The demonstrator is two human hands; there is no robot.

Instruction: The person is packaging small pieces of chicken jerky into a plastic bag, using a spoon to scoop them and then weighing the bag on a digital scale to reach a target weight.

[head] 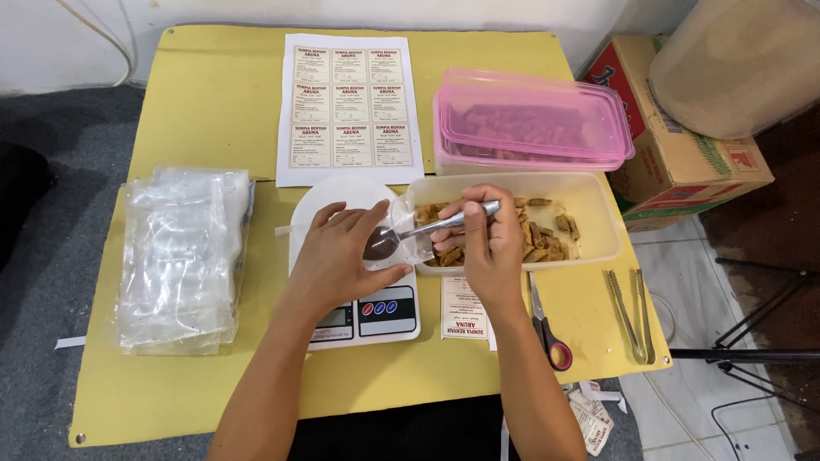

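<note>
Shiny metal spoon (427, 229), glossy clear plastic pouch (401, 235), translucent plastic tub (598, 224), matt yellow tabletop (213, 102), paper label sheet (348, 107).

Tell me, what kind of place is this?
Probably a small home food-packing spot, not a factory. A low yellow table stands on the floor, bearing a kitchen scale, a stack of clear bags and a sheet of labels. The hands spoon snacks from a tub.
</note>
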